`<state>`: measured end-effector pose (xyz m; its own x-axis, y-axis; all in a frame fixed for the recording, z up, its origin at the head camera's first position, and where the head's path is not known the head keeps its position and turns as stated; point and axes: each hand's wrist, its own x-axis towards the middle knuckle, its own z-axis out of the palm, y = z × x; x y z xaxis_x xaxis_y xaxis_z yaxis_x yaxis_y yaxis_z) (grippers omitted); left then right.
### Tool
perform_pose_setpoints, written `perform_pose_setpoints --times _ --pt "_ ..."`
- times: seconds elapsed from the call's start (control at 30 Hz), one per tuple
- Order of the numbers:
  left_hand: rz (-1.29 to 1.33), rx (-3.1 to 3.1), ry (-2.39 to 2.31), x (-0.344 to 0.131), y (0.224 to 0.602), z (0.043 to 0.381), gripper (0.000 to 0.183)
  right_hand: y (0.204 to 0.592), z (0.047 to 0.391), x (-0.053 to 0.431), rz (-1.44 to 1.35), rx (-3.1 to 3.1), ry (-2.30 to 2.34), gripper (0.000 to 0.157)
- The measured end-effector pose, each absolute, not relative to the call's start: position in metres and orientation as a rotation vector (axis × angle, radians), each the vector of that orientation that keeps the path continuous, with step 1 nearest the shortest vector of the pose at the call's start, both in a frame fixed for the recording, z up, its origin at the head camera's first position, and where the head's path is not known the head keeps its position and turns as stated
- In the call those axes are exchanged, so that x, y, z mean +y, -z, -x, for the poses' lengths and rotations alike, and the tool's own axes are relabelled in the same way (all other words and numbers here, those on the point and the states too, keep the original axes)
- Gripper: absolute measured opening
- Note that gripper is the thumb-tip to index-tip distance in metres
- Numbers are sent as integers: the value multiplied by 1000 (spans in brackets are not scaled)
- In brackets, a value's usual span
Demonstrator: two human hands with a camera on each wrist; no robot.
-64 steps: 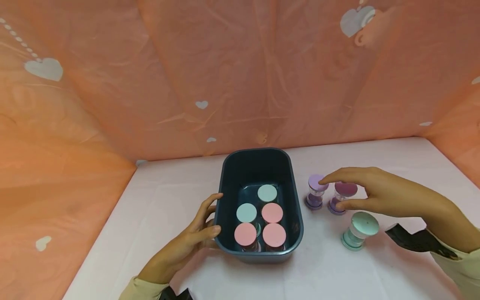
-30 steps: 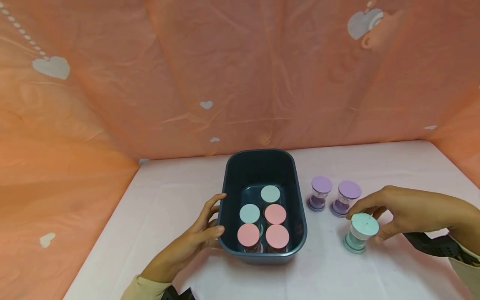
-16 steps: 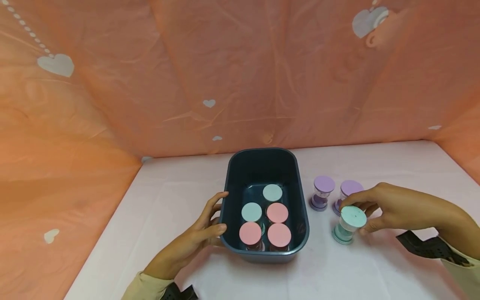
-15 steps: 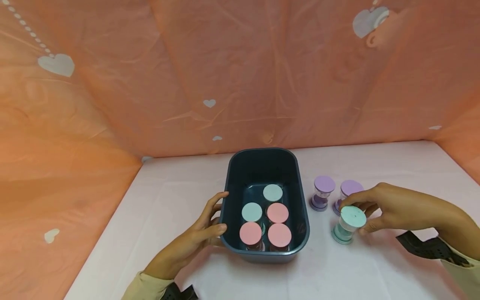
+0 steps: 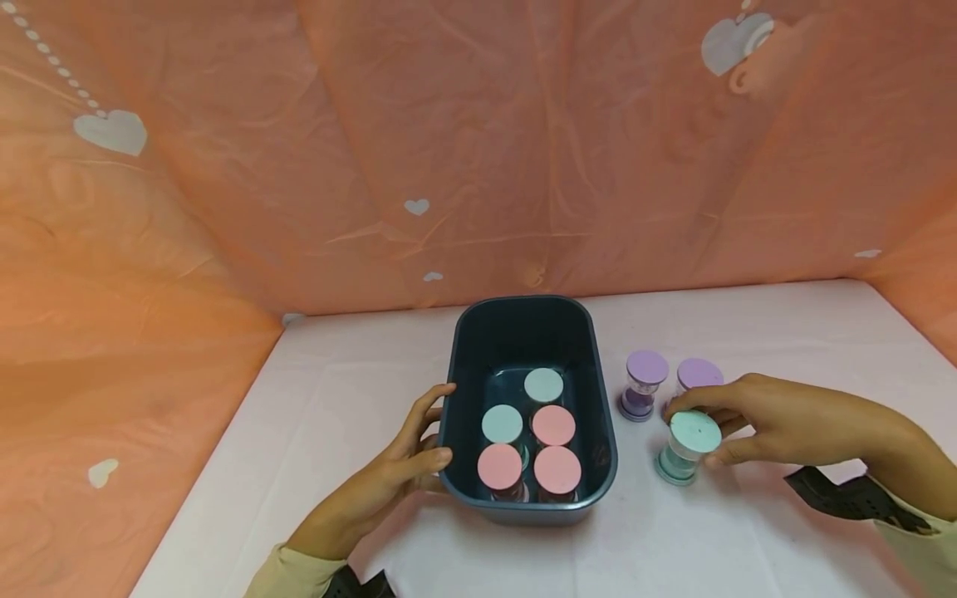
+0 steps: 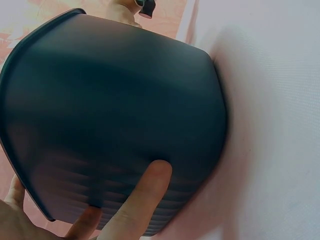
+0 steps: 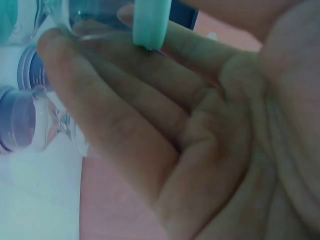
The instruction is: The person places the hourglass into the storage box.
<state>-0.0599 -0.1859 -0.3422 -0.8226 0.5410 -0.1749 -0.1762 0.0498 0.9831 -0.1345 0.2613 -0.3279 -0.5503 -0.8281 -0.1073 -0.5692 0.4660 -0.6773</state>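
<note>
A dark rectangular loaf pan [image 5: 591, 399] stands on the white tabletop in the head view. My left hand [image 5: 381, 473] rests on its left side, thumb and index fingertips at the rim; in the left wrist view its fingers [image 6: 145, 195] press the outer wall. To the pan's right, my right hand [image 5: 763, 423] holds a teal sand timer [image 5: 694, 433] between thumb and fingers. The timer leans slightly; whether its base touches the table, I cannot tell. Two purple sand timers, one on the left [image 5: 646, 368] and one partly behind my fingers [image 5: 699, 374], stand just beyond.
Inside the pan's near half stand several sand timers, with pale teal caps [image 5: 543, 385] and pink caps [image 5: 557, 469]. An orange-pink sheet with heart prints [image 5: 478, 166] hangs behind and at both sides of the table.
From above the purple timers my right hand has come down to the near teal timer and taken hold of it. Hand and timer have shifted slightly left. My left hand stays at the pan.
</note>
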Motion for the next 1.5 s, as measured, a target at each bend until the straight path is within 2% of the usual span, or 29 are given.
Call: perform_pose_setpoints --times 0.2,0.53,0.9,1.5 --pt "-366 1820 -1820 -186 343 60 67 330 133 253 1188 2310 850 49" --pt "-367 1827 -1815 -187 343 60 67 330 133 243 1027 2340 854 58" --pt "-359 1834 -1815 -185 342 60 67 334 132 248 1159 2316 869 51" --pt "-352 1837 -1812 -186 343 61 68 335 129 239 1184 2351 872 50"
